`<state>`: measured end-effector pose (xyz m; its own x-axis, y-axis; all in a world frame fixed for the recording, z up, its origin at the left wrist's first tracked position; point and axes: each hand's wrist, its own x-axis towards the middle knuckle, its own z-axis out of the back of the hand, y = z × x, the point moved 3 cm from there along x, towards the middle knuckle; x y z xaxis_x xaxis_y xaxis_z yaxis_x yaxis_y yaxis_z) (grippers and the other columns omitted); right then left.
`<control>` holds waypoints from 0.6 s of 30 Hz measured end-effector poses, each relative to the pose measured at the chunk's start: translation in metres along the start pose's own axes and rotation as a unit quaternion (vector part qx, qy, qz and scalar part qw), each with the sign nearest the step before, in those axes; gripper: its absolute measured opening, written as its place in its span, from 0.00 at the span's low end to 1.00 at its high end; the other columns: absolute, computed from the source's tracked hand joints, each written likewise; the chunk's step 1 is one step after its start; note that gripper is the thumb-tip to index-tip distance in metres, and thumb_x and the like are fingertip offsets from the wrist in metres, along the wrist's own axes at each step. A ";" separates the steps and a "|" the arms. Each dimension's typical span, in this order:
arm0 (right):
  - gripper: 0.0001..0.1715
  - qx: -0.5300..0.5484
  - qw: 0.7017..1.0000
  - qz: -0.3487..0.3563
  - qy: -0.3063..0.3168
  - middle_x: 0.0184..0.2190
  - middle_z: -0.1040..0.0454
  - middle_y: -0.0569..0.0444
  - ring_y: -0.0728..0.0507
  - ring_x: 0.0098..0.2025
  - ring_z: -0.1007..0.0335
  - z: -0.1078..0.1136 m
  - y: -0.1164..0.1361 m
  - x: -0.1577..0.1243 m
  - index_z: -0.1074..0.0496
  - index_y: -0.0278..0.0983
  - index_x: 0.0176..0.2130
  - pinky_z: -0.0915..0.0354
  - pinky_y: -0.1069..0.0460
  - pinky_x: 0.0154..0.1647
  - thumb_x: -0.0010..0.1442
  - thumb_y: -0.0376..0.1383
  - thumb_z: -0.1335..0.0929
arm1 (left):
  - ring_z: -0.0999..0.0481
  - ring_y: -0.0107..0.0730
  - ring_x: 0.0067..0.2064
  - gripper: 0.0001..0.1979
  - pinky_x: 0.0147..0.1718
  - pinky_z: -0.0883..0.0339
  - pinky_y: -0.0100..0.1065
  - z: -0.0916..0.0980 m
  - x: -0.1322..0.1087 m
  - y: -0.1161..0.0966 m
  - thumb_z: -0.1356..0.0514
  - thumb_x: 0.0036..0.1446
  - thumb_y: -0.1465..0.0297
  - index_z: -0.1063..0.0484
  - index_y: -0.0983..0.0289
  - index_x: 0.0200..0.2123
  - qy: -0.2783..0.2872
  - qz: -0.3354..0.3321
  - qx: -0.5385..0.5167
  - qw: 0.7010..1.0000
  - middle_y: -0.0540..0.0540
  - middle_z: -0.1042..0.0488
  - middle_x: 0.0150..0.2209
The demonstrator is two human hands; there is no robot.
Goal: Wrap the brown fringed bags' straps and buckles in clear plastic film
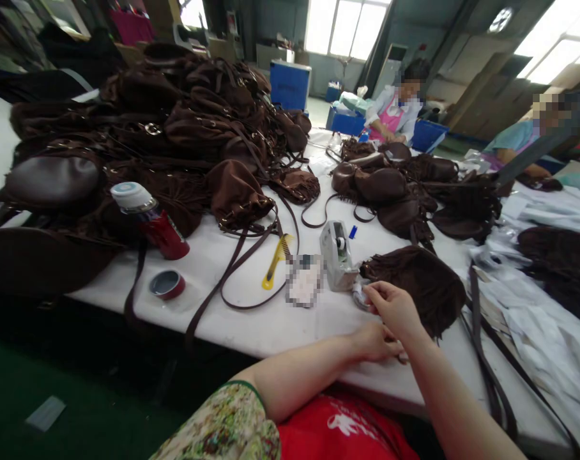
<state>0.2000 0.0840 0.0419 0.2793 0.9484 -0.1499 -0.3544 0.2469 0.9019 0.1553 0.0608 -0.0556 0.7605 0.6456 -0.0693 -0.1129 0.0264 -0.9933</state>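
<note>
My right hand (394, 308) is closed in a pinch beside a small whitish, crumpled-looking piece (360, 296); whatever lies between the fingertips is too small to name. Just below it, my left hand (373, 342) rests low over the table edge with curled fingers, and what it grips is mostly hidden. A dark brown fringed bag (421, 287) lies right behind both hands. Close to my right fingertips stands a grey tape dispenser (336, 259). To its left are a blurred-out flat object (304, 282) and a yellow comb (274, 265).
A large heap of brown bags (175, 121) covers the table's left side. Nearer stand a red bottle with white cap (158, 223) and a red tape roll (167, 284). More bags (386, 182) lie ahead, white sheets (534, 332) at right. Two people (390, 118) work across the table.
</note>
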 end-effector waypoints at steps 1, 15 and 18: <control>0.20 -0.011 1.000 0.010 -0.012 0.20 0.27 0.55 0.49 0.20 0.34 0.013 0.000 -0.012 0.27 0.36 0.29 0.37 0.56 0.20 0.50 0.51 0.29 | 0.32 0.29 0.27 0.10 0.30 0.35 0.30 -0.001 -0.002 0.000 0.40 0.54 0.65 0.23 0.67 0.32 0.033 0.012 -0.010 0.999 0.50 0.30 0.21; 0.22 0.119 0.981 -0.114 -0.101 0.19 0.31 0.58 0.54 0.16 0.41 0.053 -0.084 -0.110 0.27 0.34 0.30 0.45 0.58 0.17 0.50 0.51 0.28 | 0.25 0.31 0.33 0.15 0.35 0.33 0.28 -0.009 -0.004 -0.007 0.43 0.54 0.63 0.23 0.70 0.30 0.026 0.019 -0.122 0.992 0.56 0.21 0.31; 0.22 0.125 0.977 -0.128 -0.112 0.18 0.31 0.59 0.54 0.15 0.41 0.052 -0.088 -0.111 0.27 0.34 0.29 0.45 0.57 0.16 0.48 0.51 0.27 | 0.25 0.31 0.32 0.15 0.33 0.34 0.28 -0.007 -0.004 -0.008 0.43 0.55 0.63 0.23 0.70 0.31 0.026 0.022 -0.103 0.994 0.56 0.21 0.31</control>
<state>0.2461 -0.0535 0.0000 0.5293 0.7873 -0.3163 -0.0258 0.3876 0.9215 0.1574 0.0524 -0.0480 0.7908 0.6016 -0.1130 -0.0180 -0.1616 -0.9867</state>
